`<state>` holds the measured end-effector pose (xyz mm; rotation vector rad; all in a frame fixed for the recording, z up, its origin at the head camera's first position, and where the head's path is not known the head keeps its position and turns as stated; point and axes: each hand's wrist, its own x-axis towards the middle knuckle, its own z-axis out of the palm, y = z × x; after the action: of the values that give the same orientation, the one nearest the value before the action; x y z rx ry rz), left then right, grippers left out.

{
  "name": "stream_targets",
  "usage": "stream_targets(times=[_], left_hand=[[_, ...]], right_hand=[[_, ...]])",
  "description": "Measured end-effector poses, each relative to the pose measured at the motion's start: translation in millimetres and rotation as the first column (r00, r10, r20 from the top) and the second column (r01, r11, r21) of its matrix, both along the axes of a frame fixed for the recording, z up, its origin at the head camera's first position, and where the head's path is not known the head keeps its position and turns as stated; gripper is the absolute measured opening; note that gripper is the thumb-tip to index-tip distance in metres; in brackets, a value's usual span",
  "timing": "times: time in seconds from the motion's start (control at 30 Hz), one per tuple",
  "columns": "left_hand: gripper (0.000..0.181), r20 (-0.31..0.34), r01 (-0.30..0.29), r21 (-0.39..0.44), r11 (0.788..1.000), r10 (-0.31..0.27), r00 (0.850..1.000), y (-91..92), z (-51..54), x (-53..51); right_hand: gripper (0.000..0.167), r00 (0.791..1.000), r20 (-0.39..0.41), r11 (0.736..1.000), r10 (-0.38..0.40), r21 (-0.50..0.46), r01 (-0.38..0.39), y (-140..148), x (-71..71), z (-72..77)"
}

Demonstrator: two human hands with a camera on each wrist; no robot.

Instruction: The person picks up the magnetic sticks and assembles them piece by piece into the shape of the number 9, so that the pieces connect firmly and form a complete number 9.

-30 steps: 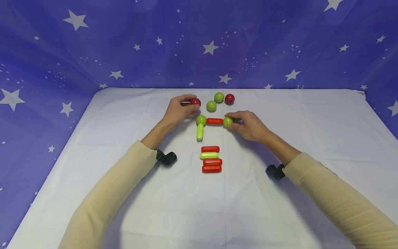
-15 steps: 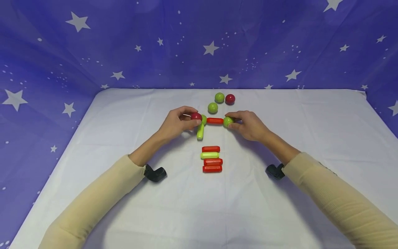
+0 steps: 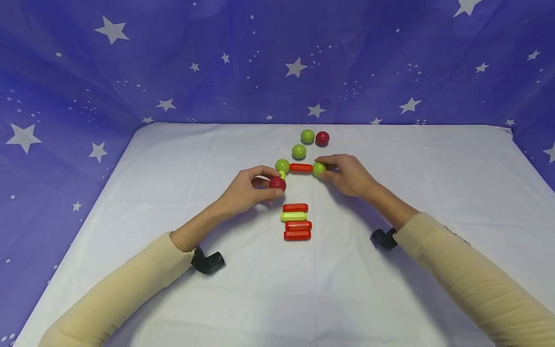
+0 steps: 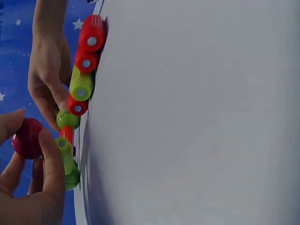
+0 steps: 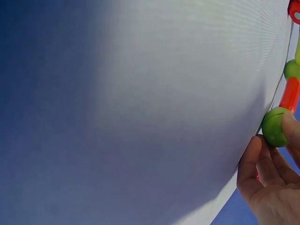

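The left hand (image 3: 250, 190) pinches a red ball (image 3: 277, 184) over the near end of a yellow-green rod (image 3: 283, 174); in the left wrist view a gap shows between the red ball (image 4: 28, 138) and the rod's tip (image 4: 61, 144). That rod joins a green ball (image 3: 282, 166), from which a red rod (image 3: 301, 167) runs right to a second green ball (image 3: 319, 169). Fingers of the right hand (image 3: 350, 175) grip this second ball. In the right wrist view, thumb and fingers lie around the green ball (image 5: 275, 127).
Behind the joined pieces lie two green balls (image 3: 298, 151) (image 3: 307, 136) and a red ball (image 3: 322, 139). Nearer the person is a stack of loose rods, several red (image 3: 297, 235) and one yellow-green (image 3: 294, 216). A starry blue cloth (image 3: 243, 58) rises behind the white table (image 3: 260, 299).
The left hand has brought its red ball toward the person, from behind the left green ball to the yellow-green rod's near end. The right hand keeps its grip in the same place.
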<state>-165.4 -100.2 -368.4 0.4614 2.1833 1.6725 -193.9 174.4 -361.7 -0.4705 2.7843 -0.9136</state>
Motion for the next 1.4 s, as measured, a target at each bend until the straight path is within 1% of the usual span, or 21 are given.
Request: stream_targets(times=[0.13, 0.23, 0.43, 0.57, 0.7, 0.97, 1.13, 1.3, 1.4], left_hand=[[0.040, -0.023, 0.030, -0.049, 0.998, -0.032, 0.999, -2.2, -1.5, 6.0], [0.041, -0.026, 0.044, -0.068, 0.997, -0.046, 0.999, -3.8, -3.1, 8.8], [0.038, -0.047, 0.086, -0.117, 0.989, -0.092, 0.995, -2.2, -4.0, 9.1], [0.036, -0.053, 0.097, -0.146, 0.984, -0.106, 0.993, -2.3, -6.0, 8.9], [0.035, -0.049, 0.087, -0.153, 0.984, -0.095, 0.994, -2.3, -8.2, 8.7], [0.036, -0.039, 0.036, -0.190, 0.981, -0.044, 0.998, 1.1, -10.2, 7.5], [0.037, -0.053, 0.031, -0.200, 0.979, -0.042, 0.998, 2.5, -8.7, 7.9], [0.037, -0.054, 0.034, -0.202, 0.979, -0.046, 0.997, 3.6, -9.7, 7.3], [0.036, -0.059, 0.027, -0.211, 0.977, -0.040, 0.997, 4.2, -9.9, 7.0]], right_hand=[[0.043, 1.000, -0.008, 1.000, 0.005, -0.016, -0.005, 0.1, 0.2, -0.7], [0.043, 1.000, -0.010, 1.000, 0.012, -0.023, -0.012, -0.4, 0.2, -1.2], [0.043, 1.000, -0.016, 1.000, 0.007, -0.011, -0.007, 0.0, -0.8, -0.2], [0.043, 1.000, -0.014, 1.000, 0.004, -0.012, -0.004, -0.5, -1.5, -0.5], [0.043, 1.000, -0.012, 1.000, 0.001, -0.013, -0.001, -0.5, -1.5, -1.2], [0.044, 1.000, 0.003, 1.000, -0.003, -0.009, 0.003, -0.1, 0.5, 0.0], [0.044, 1.000, 0.008, 1.000, -0.011, -0.007, 0.011, 0.3, 0.5, 0.8], [0.045, 1.000, 0.004, 1.000, -0.013, -0.009, 0.013, 0.3, 0.4, 0.6], [0.045, 1.000, -0.001, 1.000, -0.011, -0.008, 0.011, 0.0, -0.2, 0.0]])
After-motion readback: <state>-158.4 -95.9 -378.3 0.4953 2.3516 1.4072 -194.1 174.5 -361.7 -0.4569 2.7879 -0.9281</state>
